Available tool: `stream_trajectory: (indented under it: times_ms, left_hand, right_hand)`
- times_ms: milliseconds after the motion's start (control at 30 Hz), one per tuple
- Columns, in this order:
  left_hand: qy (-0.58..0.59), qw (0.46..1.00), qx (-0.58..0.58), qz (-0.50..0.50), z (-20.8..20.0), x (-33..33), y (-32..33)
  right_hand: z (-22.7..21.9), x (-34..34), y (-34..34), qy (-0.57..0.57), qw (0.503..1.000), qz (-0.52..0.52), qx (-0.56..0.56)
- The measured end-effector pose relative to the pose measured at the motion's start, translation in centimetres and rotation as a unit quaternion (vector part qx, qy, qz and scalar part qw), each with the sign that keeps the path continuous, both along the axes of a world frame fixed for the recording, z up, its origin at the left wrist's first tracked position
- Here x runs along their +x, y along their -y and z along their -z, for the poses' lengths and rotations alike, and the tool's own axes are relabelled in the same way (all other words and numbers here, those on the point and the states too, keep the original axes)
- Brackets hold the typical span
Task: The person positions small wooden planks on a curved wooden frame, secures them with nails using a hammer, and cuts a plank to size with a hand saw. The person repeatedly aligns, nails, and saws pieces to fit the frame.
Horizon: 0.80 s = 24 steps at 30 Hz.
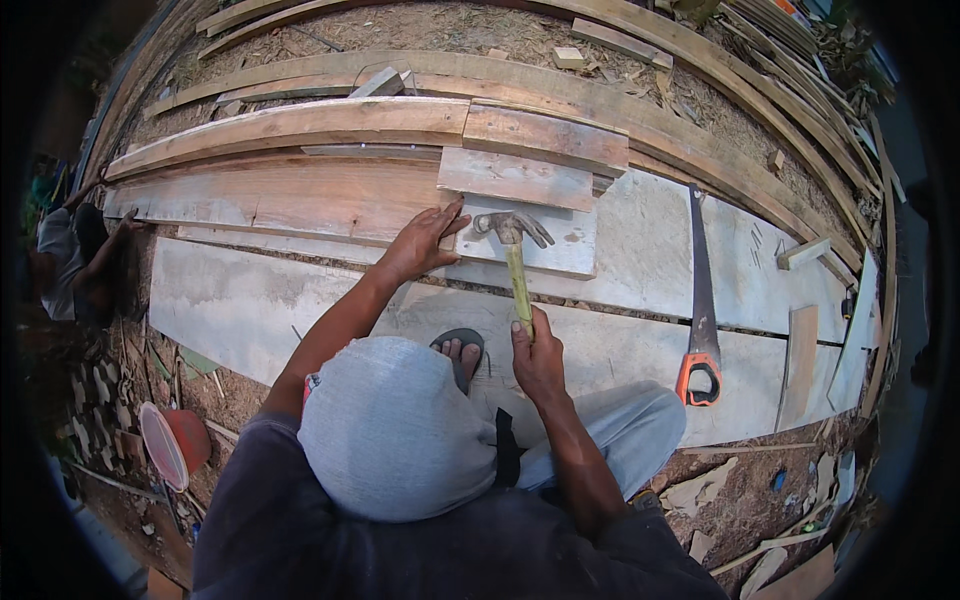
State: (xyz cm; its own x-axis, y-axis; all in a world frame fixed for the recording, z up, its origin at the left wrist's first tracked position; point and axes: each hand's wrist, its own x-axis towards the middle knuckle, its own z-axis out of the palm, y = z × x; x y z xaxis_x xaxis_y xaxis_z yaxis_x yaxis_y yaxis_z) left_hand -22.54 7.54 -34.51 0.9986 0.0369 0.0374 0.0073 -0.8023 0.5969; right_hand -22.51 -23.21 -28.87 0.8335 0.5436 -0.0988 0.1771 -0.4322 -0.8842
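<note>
My right hand is closed around the yellow-green handle of a claw hammer. The hammer's metal head is over a pale board. My left hand lies with fingers spread at the near right end of a long reddish plank, touching the plank beside the pale board. A short wooden piece lies across the plank's end, just beyond my fingers. Behind it is a thicker wooden block, in line with a long beam. Whether a nail is under my left fingers cannot be seen.
A handsaw with an orange handle lies on grey sheets to the right. At far left another person has hands at the plank's far end. A reddish bucket lies tipped lower left. Long timbers stretch across the back.
</note>
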Motion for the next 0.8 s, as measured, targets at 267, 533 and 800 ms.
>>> stream_trajectory:
  times_ms: [267,533,800]
  left_hand:
    - [0.003,1.0,-0.028,0.009,0.1,-0.2,0.2]
    - [0.007,1.0,0.019,0.022,0.3,-0.7,0.4]
    - [-0.026,0.999,0.022,0.015,-0.1,-0.5,0.0]
  right_hand:
    - [-0.4,0.1,-0.7,-0.017,0.982,-0.073,-0.171]
    - [1.0,-0.3,-0.1,-0.024,0.911,0.064,0.407]
    - [-1.0,0.3,-0.3,-0.004,0.998,-0.036,-0.059]
